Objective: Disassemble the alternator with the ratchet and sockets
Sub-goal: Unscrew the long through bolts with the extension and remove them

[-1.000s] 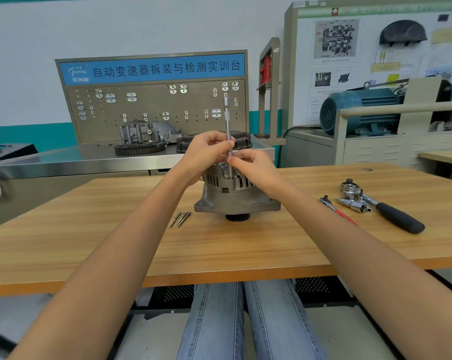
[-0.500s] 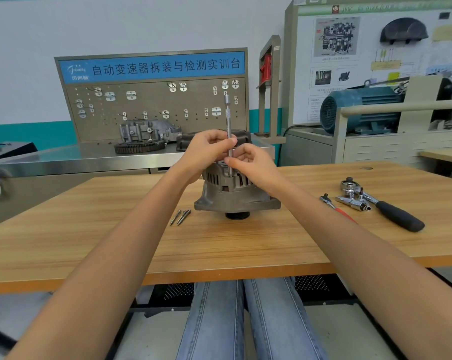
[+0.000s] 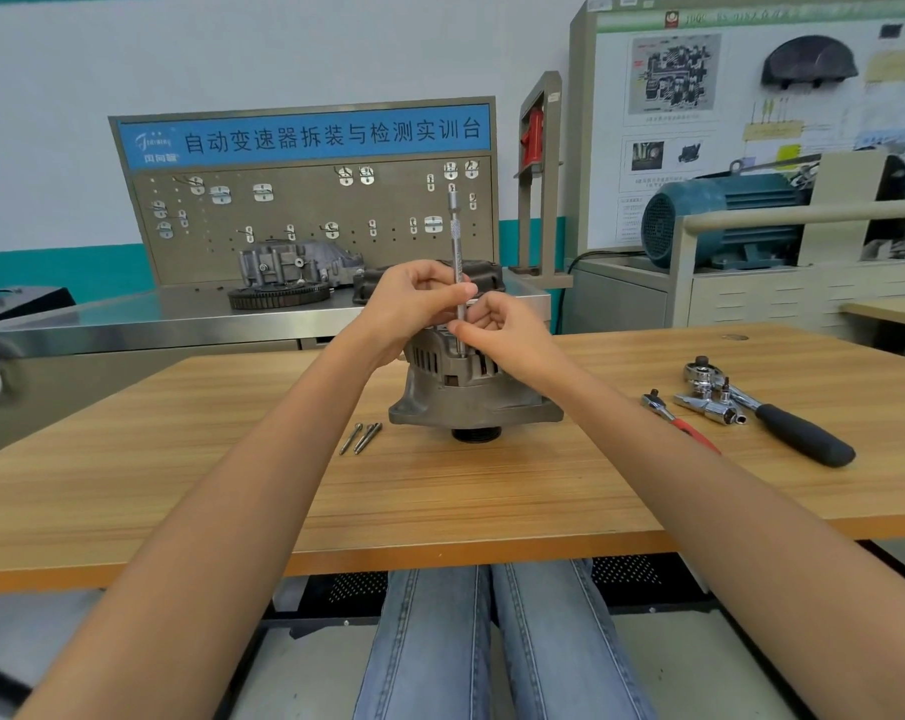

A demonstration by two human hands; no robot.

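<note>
A grey alternator (image 3: 471, 392) stands pulley-down in the middle of the wooden table (image 3: 440, 491). A long thin extension bar (image 3: 455, 241) rises upright from its top. My left hand (image 3: 414, 304) pinches the bar about halfway up. Lower on the bar, just above the housing, the fingers of my right hand (image 3: 502, 330) hold it as well. The bar's lower tip is hidden behind my fingers. A black-handled ratchet (image 3: 783, 423) lies on the table to the right, with chrome sockets (image 3: 710, 407) beside it.
Three loose long bolts (image 3: 362, 438) lie left of the alternator. A small red-handled driver (image 3: 674, 420) lies near the sockets. Behind the table stands a steel bench with a pegboard (image 3: 310, 220), a gearbox part and a ring gear (image 3: 279, 296). A teal motor (image 3: 720, 220) sits at right.
My fingers have shifted slightly on the bar: the right hand's grip sits a little lower. The bar and the alternator stay in place.
</note>
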